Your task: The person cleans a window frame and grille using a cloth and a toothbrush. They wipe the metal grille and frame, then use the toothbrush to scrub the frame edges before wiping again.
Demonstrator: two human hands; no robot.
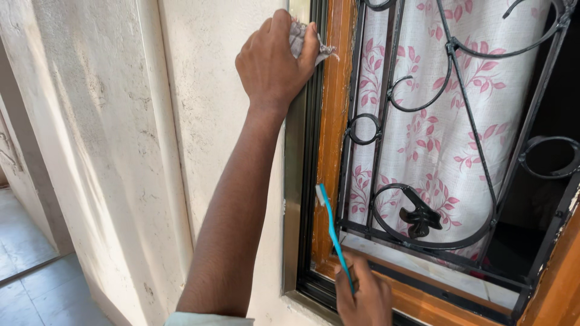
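Pressing a crumpled grey cloth (300,37) against the top of the wooden window frame (331,121), left hand (275,57) closed around it. Gripping a blue toothbrush (333,232) low beside that frame, right hand (364,296) shut on its handle, bristles upward. Behind the frame: black iron grille (450,72), floral curtain (435,133). Left of it, cream wall (121,151).

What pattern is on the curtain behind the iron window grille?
The white fabric curtain carries pink leaf-and-flower sprigs, clearest in the head view.
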